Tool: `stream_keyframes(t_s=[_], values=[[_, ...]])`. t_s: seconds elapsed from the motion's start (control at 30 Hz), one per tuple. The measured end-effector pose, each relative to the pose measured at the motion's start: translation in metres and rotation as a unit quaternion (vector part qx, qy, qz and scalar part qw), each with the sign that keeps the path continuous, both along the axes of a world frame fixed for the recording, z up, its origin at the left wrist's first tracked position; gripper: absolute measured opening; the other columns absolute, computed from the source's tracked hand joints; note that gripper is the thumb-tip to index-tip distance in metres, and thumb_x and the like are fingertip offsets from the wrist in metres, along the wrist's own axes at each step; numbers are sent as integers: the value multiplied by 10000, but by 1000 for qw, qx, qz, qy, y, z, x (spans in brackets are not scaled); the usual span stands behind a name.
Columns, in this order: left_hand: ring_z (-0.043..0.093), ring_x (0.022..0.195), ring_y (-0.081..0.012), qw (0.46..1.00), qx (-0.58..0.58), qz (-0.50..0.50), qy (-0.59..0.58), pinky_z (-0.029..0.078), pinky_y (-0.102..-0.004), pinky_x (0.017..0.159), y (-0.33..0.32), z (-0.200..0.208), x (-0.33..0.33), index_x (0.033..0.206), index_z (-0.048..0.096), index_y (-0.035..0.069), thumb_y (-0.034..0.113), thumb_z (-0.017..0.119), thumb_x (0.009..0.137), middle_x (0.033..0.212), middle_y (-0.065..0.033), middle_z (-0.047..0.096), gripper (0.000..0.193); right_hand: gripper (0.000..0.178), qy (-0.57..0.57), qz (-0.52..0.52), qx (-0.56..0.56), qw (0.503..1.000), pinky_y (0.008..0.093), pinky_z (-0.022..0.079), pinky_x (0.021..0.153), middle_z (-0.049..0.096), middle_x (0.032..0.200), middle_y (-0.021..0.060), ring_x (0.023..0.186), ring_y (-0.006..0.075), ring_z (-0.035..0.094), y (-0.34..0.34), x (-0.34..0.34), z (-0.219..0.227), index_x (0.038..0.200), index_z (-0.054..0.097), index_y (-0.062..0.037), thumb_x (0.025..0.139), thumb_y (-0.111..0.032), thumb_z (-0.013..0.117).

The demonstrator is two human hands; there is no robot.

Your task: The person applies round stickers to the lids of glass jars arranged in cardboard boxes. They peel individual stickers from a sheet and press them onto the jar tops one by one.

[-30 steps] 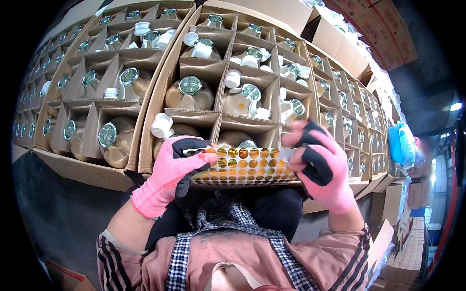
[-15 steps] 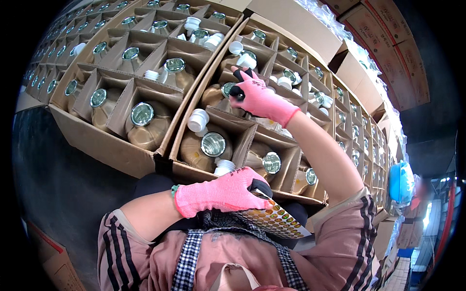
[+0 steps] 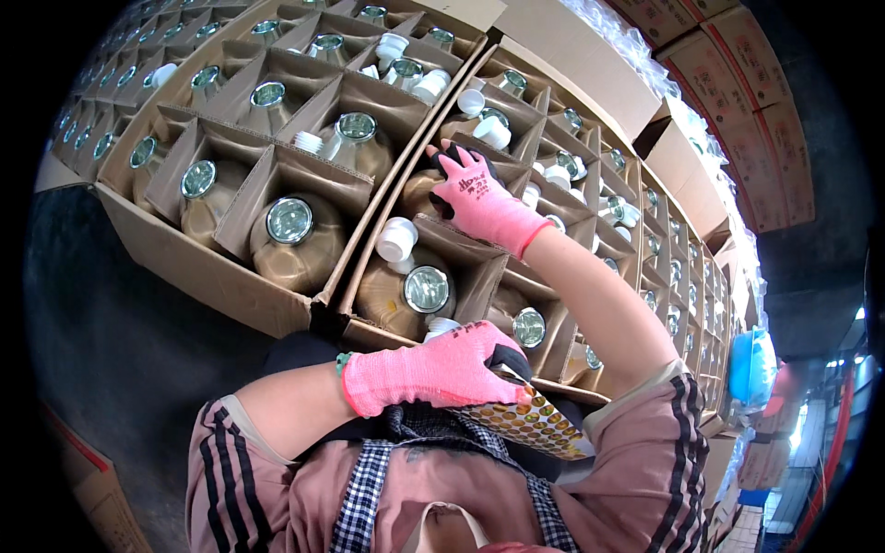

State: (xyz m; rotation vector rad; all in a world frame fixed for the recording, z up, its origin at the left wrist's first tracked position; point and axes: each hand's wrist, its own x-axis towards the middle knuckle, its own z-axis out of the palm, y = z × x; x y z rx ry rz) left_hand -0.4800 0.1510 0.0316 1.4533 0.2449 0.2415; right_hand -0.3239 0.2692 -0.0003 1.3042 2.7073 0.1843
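Note:
Both hands wear pink knitted gloves with black-coated fingers. In my left hand (image 3: pixel 429 370), low in front of my body, is a sheet of round gold stickers (image 3: pixel 530 424), pinched near its upper edge. My right hand (image 3: pixel 481 201) reaches into a divided cardboard box, fingers spread over a brown-looking glass jar (image 3: pixel 420 192). The palm hides that jar's mouth, and whether a small sticker is on the fingers does not show. Nearer me in the same box stands another wide-mouthed jar (image 3: pixel 427 289), with a white plastic cap (image 3: pixel 396 238) beside it.
A second divided box of jars (image 3: pixel 207 272) stands at the left, close against the first. More jar boxes run off along the right. Stacked cartons (image 3: pixel 737 120) rise at the far right, and a light-blue basin (image 3: pixel 754 369) is below them. Cardboard dividers separate the jars.
My right hand has shifted slightly left, lower onto the jar, its fingers now more outstretched. The boxes appear a little further right and lower. My left hand keeps hold of the sticker sheet.

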Motion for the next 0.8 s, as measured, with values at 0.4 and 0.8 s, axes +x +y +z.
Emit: stream_keyframes(t_s=[0.4, 0.8], values=[[543, 675, -54, 988, -103, 113, 21, 435, -199, 615, 10, 1, 0, 838, 638, 6, 120, 695, 687, 723, -19, 615, 198, 224, 509, -224, -14, 831, 314, 407, 846, 578, 1007, 93, 945, 208, 544, -109, 43, 135, 889, 561, -12, 703, -93, 658], [548, 827, -115, 963, -108, 231, -92, 441, -228, 721, 5, 2, 7, 850, 611, -28, 9, 634, 710, 912, -97, 592, 146, 203, 354, -257, -69, 897, 360, 425, 724, 569, 751, 94, 781, 286, 541, -204, 65, 140, 778, 583, -32, 630, -115, 695]])
